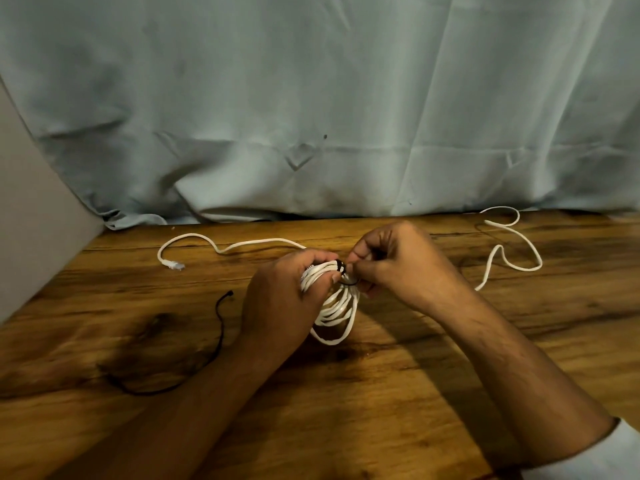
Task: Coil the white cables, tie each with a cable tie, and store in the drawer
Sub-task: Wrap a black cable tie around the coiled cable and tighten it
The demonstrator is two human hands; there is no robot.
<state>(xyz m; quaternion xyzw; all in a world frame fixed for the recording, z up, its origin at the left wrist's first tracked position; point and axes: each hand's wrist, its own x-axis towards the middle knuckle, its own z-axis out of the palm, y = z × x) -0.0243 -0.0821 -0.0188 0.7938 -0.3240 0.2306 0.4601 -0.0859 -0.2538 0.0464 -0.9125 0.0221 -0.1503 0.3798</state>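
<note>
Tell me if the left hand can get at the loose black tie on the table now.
Likely, once freed: the black tie lies uncovered nearby, but the left hand grips the white coil.

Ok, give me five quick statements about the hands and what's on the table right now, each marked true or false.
1. The left hand holds the coiled white cable. True.
2. The right hand rests flat on the table. False: it pinches the black cable tie at the coil.
3. A spare black tie lies left of the hands. True.
4. The loose cable's connector lies right of the hands. False: it lies to their left.
5. An open drawer is visible. False: none is in view.
</note>
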